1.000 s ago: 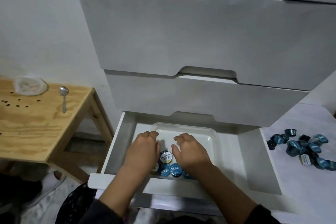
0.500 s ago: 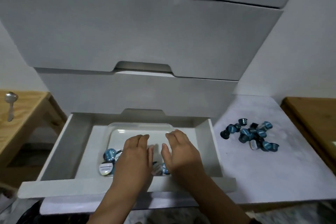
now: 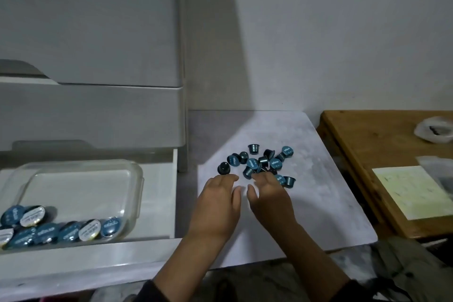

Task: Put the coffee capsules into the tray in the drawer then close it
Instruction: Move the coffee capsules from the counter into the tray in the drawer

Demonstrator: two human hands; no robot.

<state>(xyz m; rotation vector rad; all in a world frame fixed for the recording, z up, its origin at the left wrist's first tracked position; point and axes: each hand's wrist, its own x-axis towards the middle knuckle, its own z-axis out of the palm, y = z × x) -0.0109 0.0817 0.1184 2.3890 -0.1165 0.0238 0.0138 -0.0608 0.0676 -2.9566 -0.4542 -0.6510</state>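
A heap of several blue coffee capsules (image 3: 259, 163) lies on the pale marbled table top (image 3: 318, 193). My left hand (image 3: 218, 201) and my right hand (image 3: 268, 198) hover side by side at the heap's near edge, fingers apart and holding nothing; the right fingertips touch the nearest capsules. To the left the bottom drawer (image 3: 161, 203) stands pulled out. Inside it sits a clear plastic tray (image 3: 85, 179) with several blue and silver-lidded capsules (image 3: 61, 227) along its near side.
Closed grey drawer fronts (image 3: 93, 110) rise above the open drawer. At the right stands a wooden table (image 3: 367, 144) with a yellow paper (image 3: 414, 191) and a crumpled clear bag (image 3: 434, 129). A grey wall is behind.
Both hands have left the tray in the drawer and moved right to the capsule heap on the table. The view has swung right with them.
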